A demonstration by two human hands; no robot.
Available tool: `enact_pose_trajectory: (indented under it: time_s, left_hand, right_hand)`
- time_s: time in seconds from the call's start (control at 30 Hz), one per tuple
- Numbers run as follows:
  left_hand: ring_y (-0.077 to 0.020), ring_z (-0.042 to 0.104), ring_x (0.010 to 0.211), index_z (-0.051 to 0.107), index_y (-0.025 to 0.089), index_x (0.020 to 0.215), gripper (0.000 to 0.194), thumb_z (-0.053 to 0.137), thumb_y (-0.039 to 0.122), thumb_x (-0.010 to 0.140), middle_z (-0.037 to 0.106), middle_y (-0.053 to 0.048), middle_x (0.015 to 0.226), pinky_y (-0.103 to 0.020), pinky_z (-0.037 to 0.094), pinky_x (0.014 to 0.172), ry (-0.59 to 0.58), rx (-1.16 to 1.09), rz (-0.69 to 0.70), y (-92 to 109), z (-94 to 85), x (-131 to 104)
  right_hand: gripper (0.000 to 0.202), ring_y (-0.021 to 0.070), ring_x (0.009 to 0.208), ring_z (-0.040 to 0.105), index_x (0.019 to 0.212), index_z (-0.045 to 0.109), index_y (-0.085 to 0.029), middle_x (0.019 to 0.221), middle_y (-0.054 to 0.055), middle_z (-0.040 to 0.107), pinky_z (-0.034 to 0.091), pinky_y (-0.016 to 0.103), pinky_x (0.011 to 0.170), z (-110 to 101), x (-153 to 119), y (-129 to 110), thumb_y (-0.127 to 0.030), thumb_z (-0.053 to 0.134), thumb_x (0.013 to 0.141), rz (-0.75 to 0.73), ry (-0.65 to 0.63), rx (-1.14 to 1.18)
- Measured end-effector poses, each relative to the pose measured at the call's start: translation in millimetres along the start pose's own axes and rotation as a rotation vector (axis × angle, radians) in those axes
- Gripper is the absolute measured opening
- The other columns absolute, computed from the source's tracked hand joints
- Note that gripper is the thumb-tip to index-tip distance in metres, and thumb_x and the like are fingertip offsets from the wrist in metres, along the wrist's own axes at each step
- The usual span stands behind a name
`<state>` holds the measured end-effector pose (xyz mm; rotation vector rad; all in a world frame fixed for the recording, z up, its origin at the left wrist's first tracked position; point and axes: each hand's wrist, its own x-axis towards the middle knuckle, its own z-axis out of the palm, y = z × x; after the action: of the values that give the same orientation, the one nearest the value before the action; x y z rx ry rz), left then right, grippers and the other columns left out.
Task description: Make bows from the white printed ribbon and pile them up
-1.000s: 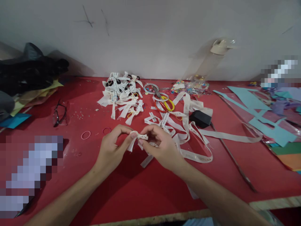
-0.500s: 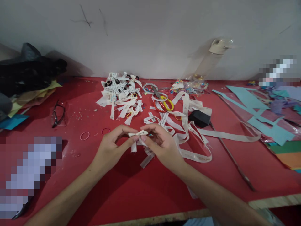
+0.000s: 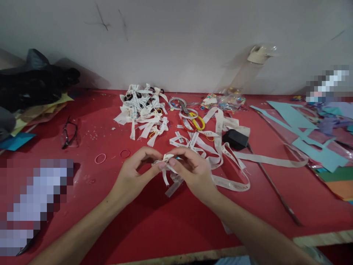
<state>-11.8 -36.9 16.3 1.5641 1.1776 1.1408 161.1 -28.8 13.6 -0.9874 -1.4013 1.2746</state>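
Observation:
Between both hands, above the red table, is a small bow of white ribbon (image 3: 167, 159) with a loose tail hanging down. My left hand (image 3: 140, 167) pinches it from the left with thumb and forefinger. From the right, my right hand (image 3: 190, 167) pinches the same piece, its other fingers curled behind. Beneath the hands lies another cut piece of printed ribbon (image 3: 174, 187). A long printed ribbon (image 3: 231, 184) lies in loops to the right. Just beyond the hands, a heap of tied ribbon bows (image 3: 140, 106) with hair ties rests on the table.
Scissors (image 3: 194, 119) with red and yellow handles lie behind the ribbon, near a black block (image 3: 235, 139) and a thin rod (image 3: 275, 187). Pink elastic bands (image 3: 100, 158) and eyeglasses (image 3: 68, 133) are at left. Blue paper scraps (image 3: 317, 147) cover the right side.
The ribbon between my fingers has turned and bunched, its upper end now pointing up and its tail hanging more freely. Both hands stay in nearly the same place.

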Motion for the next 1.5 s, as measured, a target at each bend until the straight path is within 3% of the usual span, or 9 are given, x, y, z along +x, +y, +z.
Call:
enact_pose_trajectory:
  time_s: [0.2,0.43,0.63,0.73,0.83,0.93,1.13,1.37,1.5]
  left_hand:
    - [-0.0116,0.062,0.080,0.065,0.021,0.089,0.007,0.066,0.024,0.083,0.066,0.000,0.085,-0.022,0.051,0.076,0.008,0.066,0.086,-1.3,0.6,-2.4]
    - [-0.0102,0.061,0.077,0.063,0.021,0.091,0.008,0.057,0.026,0.090,0.064,0.000,0.084,-0.019,0.050,0.071,-0.091,0.010,0.065,-0.6,-2.7,1.8]
    - [-0.0103,0.060,0.076,0.061,0.019,0.087,0.005,0.057,0.016,0.087,0.064,0.000,0.081,-0.020,0.049,0.070,-0.028,0.216,0.269,0.5,-4.3,3.6]
    - [-0.0095,0.059,0.072,0.058,0.019,0.083,0.008,0.058,0.011,0.085,0.062,0.001,0.077,-0.019,0.048,0.067,0.048,0.388,0.416,0.5,-3.3,1.8]
    - [-0.0088,0.058,0.070,0.056,0.018,0.082,0.009,0.057,0.010,0.084,0.061,0.002,0.075,-0.019,0.047,0.065,0.106,0.463,0.458,0.7,-2.2,0.5]
    - [-0.0087,0.058,0.069,0.055,0.018,0.081,0.008,0.056,0.012,0.086,0.061,0.003,0.075,-0.019,0.047,0.065,0.109,0.439,0.413,1.5,-2.6,0.6]
    - [-0.0088,0.059,0.072,0.059,0.018,0.086,0.005,0.056,0.019,0.090,0.063,0.001,0.079,-0.018,0.048,0.067,-0.041,0.333,0.285,1.6,-4.9,3.0]
    - [-0.0118,0.059,0.072,0.057,0.018,0.087,0.007,0.056,0.012,0.089,0.065,0.000,0.077,-0.023,0.046,0.069,0.117,0.626,0.624,-4.8,-1.7,-0.5]
    - [-0.0108,0.059,0.066,0.054,0.018,0.090,0.006,0.050,0.014,0.092,0.066,0.000,0.076,-0.022,0.045,0.066,0.085,0.666,0.587,-7.0,-1.7,-3.3]
  right_hand:
    - [0.006,0.0127,0.076,0.064,0.085,0.066,-0.023,0.083,0.001,0.068,0.052,0.024,0.068,0.9,-1.1,1.1,-0.029,0.065,0.085,-0.047,0.023,-0.018]
    - [0.005,0.0136,0.079,0.064,0.087,0.070,-0.025,0.084,0.001,0.070,0.051,0.026,0.071,1.5,-0.8,3.6,-0.022,0.066,0.085,-0.221,0.028,-0.097]
    - [0.004,0.0142,0.077,0.066,0.086,0.070,-0.022,0.083,0.002,0.072,0.052,0.026,0.070,1.3,-0.5,2.2,-0.021,0.066,0.084,-0.236,0.041,-0.192]
    - [0.004,0.0135,0.075,0.066,0.085,0.068,-0.020,0.082,0.002,0.072,0.052,0.025,0.069,2.6,-1.9,2.4,-0.021,0.064,0.086,-0.225,0.047,-0.218]
    - [0.005,0.0134,0.075,0.066,0.084,0.066,-0.020,0.082,0.002,0.071,0.052,0.025,0.069,4.0,-2.7,3.3,-0.022,0.063,0.087,-0.216,0.038,-0.218]
    - [0.003,0.0132,0.077,0.066,0.086,0.066,-0.021,0.084,0.002,0.071,0.052,0.025,0.070,4.5,-2.2,4.2,-0.021,0.063,0.086,-0.210,0.033,-0.201]
    - [0.004,0.0122,0.079,0.066,0.089,0.066,-0.021,0.086,0.001,0.070,0.052,0.023,0.071,3.8,-0.9,4.0,-0.020,0.063,0.086,-0.158,0.027,-0.149]
    - [0.005,0.0118,0.071,0.063,0.085,0.063,-0.021,0.079,0.000,0.066,0.052,0.023,0.065,6.3,-1.4,4.8,-0.018,0.063,0.081,-0.135,0.010,-0.057]
    - [0.006,0.0113,0.070,0.062,0.087,0.061,-0.021,0.079,-0.001,0.064,0.050,0.023,0.063,6.9,-1.9,4.1,-0.022,0.064,0.082,-0.069,-0.010,-0.025]
